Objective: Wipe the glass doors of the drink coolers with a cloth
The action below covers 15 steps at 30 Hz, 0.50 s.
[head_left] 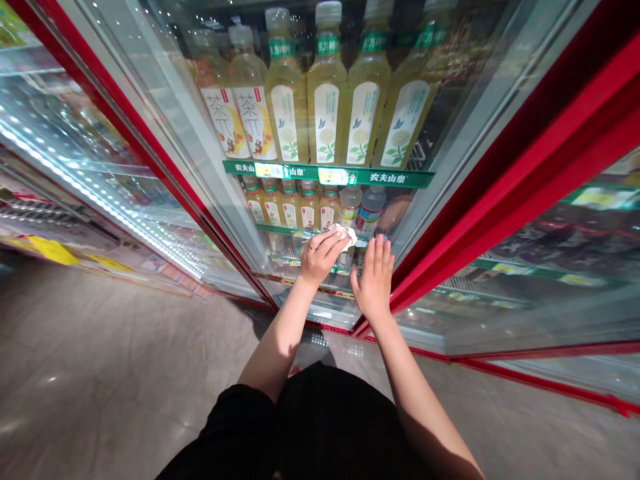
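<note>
My left hand [320, 255] presses a crumpled white tissue or cloth [345, 235] against the glass door [320, 308] of a drinks fridge; a ring shows on one finger. Just to its right, my right hand [375, 277] lies flat with its fingers stretched out toward the same glass, holding nothing. Behind the pane, small tea bottles [290, 208] stand on a lower shelf, partly hidden by the left hand and the cloth. Above them is a row of larger yellow-green bottles [327, 100].
A red door frame [480, 173] runs diagonally to the right of my hands. More glass-fronted shelves [540, 267] lie beyond it. At left is another lit fridge [85, 167] with a red edge. Grey polished floor [125, 373] spreads below, around my dark clothing [330, 427].
</note>
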{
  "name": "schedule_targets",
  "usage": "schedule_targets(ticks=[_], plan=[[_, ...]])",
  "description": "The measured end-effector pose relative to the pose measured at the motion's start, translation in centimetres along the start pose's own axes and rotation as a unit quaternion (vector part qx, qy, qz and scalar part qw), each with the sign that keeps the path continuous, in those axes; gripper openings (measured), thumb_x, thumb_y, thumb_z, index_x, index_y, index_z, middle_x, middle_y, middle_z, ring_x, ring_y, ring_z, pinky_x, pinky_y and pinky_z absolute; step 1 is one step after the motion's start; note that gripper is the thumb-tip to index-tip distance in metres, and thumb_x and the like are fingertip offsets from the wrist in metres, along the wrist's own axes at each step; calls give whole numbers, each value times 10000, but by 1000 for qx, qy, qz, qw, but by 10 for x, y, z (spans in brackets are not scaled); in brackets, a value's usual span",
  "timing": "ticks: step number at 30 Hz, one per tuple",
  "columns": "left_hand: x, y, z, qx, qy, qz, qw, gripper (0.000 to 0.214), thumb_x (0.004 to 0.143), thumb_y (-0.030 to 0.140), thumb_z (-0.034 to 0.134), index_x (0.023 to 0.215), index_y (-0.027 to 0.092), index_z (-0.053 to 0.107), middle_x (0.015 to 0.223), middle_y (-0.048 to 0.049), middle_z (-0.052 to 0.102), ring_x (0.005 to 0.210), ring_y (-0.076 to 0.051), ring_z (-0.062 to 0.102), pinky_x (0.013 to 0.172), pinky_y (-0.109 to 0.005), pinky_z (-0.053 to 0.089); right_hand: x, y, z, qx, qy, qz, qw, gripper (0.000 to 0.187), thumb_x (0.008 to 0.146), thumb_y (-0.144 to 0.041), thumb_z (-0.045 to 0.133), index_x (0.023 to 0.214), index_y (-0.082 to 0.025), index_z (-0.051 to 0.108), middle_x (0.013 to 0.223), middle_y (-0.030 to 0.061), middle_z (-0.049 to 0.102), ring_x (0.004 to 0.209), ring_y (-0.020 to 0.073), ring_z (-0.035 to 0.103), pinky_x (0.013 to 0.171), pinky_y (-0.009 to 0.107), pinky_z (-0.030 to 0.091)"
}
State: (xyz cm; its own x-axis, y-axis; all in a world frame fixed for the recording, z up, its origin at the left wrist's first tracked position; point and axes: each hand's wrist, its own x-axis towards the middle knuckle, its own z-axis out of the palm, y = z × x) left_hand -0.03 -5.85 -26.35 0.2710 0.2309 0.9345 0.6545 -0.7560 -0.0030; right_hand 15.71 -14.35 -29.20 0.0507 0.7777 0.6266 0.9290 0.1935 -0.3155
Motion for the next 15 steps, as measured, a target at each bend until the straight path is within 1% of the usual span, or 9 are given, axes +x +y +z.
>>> schedule_targets(ticks=[3,5,7,8,10,12,13,15], plan=[[3,-5,-9,52,30,-22,998,204,1055,203,683,1178,292,819,1076,-39,843,1080,-186,786,1006,-328,641,1,-7,4,7,-4,2,1000,922,1064,-266,451,1754,-249,-160,1865,148,53,1728,331,76,1327,693,270],[9,-3,-9,63,58,-35,996,204,1062,198,667,1183,268,815,1076,-53,841,1068,-194,780,1013,-343,638,2,-12,7,4,-2,-3,1000,923,1066,-263,452,1753,-249,-164,1864,154,50,1726,337,89,1326,693,272],[13,-1,-6,54,74,-35,995,215,1059,184,668,1205,257,808,1091,-60,841,1068,-197,775,1019,-344,635,4,-17,10,1,1,-7,1000,919,1070,-260,444,1752,-253,-172,1864,155,35,1723,347,106,1326,695,273],[12,-1,-5,50,70,-27,996,220,1058,184,669,1212,262,806,1100,-57,842,1069,-195,776,1017,-338,636,4,-19,12,1,3,-8,1000,917,1071,-257,441,1751,-257,-174,1864,154,31,1722,349,111,1327,696,271],[7,-7,-7,40,32,2,999,221,1063,199,667,1212,283,807,1111,-46,845,1084,-189,782,1014,-325,639,5,-24,15,5,4,-8,1000,919,1069,-248,442,1750,-262,-176,1865,149,36,1722,346,115,1331,695,264],[-2,-17,-13,27,-16,27,999,218,1068,215,664,1211,296,808,1116,-38,845,1108,-186,786,1021,-322,639,7,-28,17,10,1,-8,1000,927,1065,-241,451,1749,-262,-175,1865,145,48,1723,342,120,1332,693,262],[-6,-23,-18,24,-26,32,999,216,1067,216,668,1211,294,808,1117,-36,844,1112,-186,787,1023,-324,639,7,-30,19,11,-1,-9,1000,931,1064,-242,457,1749,-261,-173,1865,144,52,1722,342,124,1332,693,265],[-10,-34,-26,33,-13,15,999,220,1062,203,674,1215,287,807,1131,-36,839,1119,-188,784,1029,-331,633,8,-35,21,10,-5,-11,1000,933,1063,-245,462,1750,-259,-169,1865,141,53,1721,343,132,1330,691,274]])
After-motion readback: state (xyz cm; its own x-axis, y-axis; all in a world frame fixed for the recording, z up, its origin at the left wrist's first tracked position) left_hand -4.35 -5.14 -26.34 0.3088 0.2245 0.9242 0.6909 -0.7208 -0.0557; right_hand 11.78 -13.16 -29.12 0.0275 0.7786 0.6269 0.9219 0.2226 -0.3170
